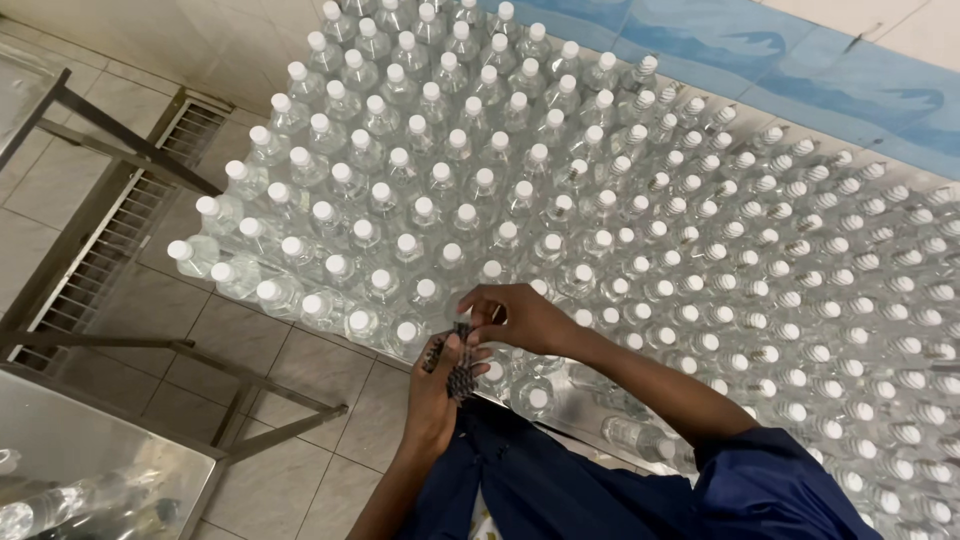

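Over the near edge of a packed field of clear bottles (pixel 600 230) with white caps, standing upright on the tiled floor (pixel 290 400), both hands meet. The left hand (pixel 437 392) has its fingers closed around a small stack of dark patterned bands (pixel 461 372), held upright just above the front bottles. The right hand (pixel 520 318) pinches the top of that stack, thumb and fingers closed on it. A dark blue sleeve (pixel 770 480) covers the right arm. At the left stand a metal frame (pixel 120 200) and floor grate (pixel 110 240).
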